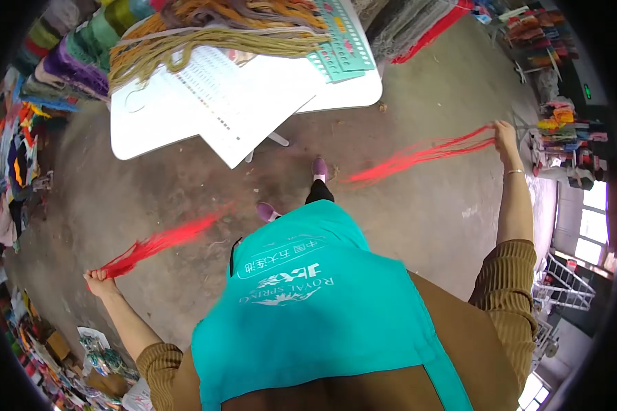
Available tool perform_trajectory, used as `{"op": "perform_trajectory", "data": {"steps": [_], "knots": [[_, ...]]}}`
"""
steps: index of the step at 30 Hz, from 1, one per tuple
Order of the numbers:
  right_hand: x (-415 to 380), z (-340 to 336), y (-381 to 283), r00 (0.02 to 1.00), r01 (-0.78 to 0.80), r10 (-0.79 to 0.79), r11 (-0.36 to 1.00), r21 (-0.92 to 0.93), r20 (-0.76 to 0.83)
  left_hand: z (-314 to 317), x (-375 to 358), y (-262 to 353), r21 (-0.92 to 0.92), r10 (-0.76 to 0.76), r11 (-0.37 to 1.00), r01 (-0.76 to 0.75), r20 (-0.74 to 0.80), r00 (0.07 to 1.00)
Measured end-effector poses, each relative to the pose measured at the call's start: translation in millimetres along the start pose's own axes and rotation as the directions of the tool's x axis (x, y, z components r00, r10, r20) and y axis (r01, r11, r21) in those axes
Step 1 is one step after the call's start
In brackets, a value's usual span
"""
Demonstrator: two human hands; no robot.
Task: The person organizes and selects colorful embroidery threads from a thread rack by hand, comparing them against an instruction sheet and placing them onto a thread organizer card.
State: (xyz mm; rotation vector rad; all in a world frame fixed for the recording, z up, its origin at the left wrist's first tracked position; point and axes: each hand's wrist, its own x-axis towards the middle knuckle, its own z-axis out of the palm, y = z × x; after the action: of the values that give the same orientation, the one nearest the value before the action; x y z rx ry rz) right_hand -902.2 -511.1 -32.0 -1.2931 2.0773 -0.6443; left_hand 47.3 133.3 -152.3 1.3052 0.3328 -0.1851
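Both my arms are stretched wide apart over the floor. At the left, my left hand (101, 282) is closed on one end of a bundle of red thread (159, 241), whose loose strands swing in toward my feet and blur at the far end. Out to the right, my right hand (505, 139) grips a second bundle of red thread (425, 152). This one is thinner, with strands spread apart and its free end pointing at my shoes. A gap lies between the two bundles. A teal apron (301, 294) covers my front.
Ahead stands a white table (151, 130) bearing a printed sheet (233, 109), skeins of olive and orange yarn (219, 48) and green cards with holes (339, 41). Coloured yarn hangs at the upper left (82, 58) and along the right wall. Grey and red skeins (418, 27) hang beyond the table.
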Motion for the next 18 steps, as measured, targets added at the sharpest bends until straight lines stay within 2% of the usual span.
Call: {"op": "perform_trajectory", "data": {"steps": [1,2,3,4,5,7,8,9,10,11,12,13,14,15,16,17,18], "knots": [[-3.9,1.7,-16.8,0.984,0.008,0.032,0.974,-0.225,0.173,10.6,-12.2,-0.5,0.002,-0.006,1.0,0.006,0.004,1.0],[-10.8,7.4,-35.2,0.961,0.078,0.034,0.92,-0.385,0.276,20.7,-25.6,-1.6,-0.126,-0.083,0.985,0.122,0.278,0.957],[-12.4,13.9,-50.6,0.925,0.166,0.052,0.837,-0.522,0.377,30.7,-43.2,-0.8,-0.218,-0.109,0.941,0.261,0.534,0.839],[-4.8,18.5,-55.3,0.89,0.362,-0.093,0.74,-0.567,0.447,57.2,-86.1,0.4,-0.276,-0.073,0.896,0.347,0.68,0.729],[-5.0,24.6,-68.8,0.883,0.377,-0.105,0.74,-0.557,0.457,89.4,-138.1,-3.4,-0.316,-0.009,0.845,0.431,0.798,0.603],[-23.3,37.3,-106.3,0.805,0.593,-0.415,0.542,-0.595,0.425,127.8,-200.7,-19.3,-0.325,0.017,0.763,0.559,0.874,0.485],[-27.8,46.1,-116.3,0.784,0.62,-0.435,0.538,-0.571,0.442,145.6,-225.3,-29.1,-0.291,0.011,0.742,0.604,0.906,0.423],[-32.7,53.9,-124.1,0.674,0.714,-0.641,0.437,-0.547,0.367,150.0,-234.4,-46.8,-0.218,-0.113,0.831,0.511,0.834,0.541],[-35.3,63.3,-132.4,0.521,0.781,-0.809,0.323,-0.534,0.272,152.2,-239.6,-70.2,-0.125,-0.214,0.896,0.427,0.722,0.658],[-36.0,73.2,-142.2,0.5,0.801,-0.821,0.316,-0.509,0.277,164.7,-252.4,-88.0,0.04,-0.29,0.944,0.329,0.581,0.761],[-36.5,81.5,-151.4,0.482,0.875,-0.833,0.445,-0.191,0.27,179.3,-262.5,-103.7,0.19,-0.356,0.931,0.31,0.649,0.672],[-36.8,89.0,-158.1,0.471,0.843,-0.842,0.517,0.148,0.263,203.8,-290.2,-113.3,0.219,-0.368,0.929,0.3,0.648,0.667],[-36.6,95.8,-162.9,0.557,0.63,-0.752,0.659,0.411,0.353,224.6,-311.4,-119.3,0.263,-0.362,0.932,0.249,0.675,0.643],[-31.8,103.9,-166.0,0.547,0.394,-0.731,0.655,0.644,0.409,243.0,-326.3,-126.1,0.328,-0.361,0.928,0.176,0.675,0.643],[-27.5,112.6,-169.3,0.518,0.107,-0.717,0.595,0.796,0.466,265.1,-344.0,-129.9,0.328,-0.356,0.928,0.176,0.647,0.674],[-30.2,124.4,-176.7,0.475,-0.059,-0.729,0.532,0.845,0.493,278.1,-345.0,-138.8,0.353,-0.356,0.924,0.147,0.655,0.667],[-23.5,133.5,-178.9,0.444,-0.199,-0.704,0.526,0.827,0.555,286.8,-344.6,-150.3,0.378,-0.356,0.919,0.116,0.663,0.658]]}}
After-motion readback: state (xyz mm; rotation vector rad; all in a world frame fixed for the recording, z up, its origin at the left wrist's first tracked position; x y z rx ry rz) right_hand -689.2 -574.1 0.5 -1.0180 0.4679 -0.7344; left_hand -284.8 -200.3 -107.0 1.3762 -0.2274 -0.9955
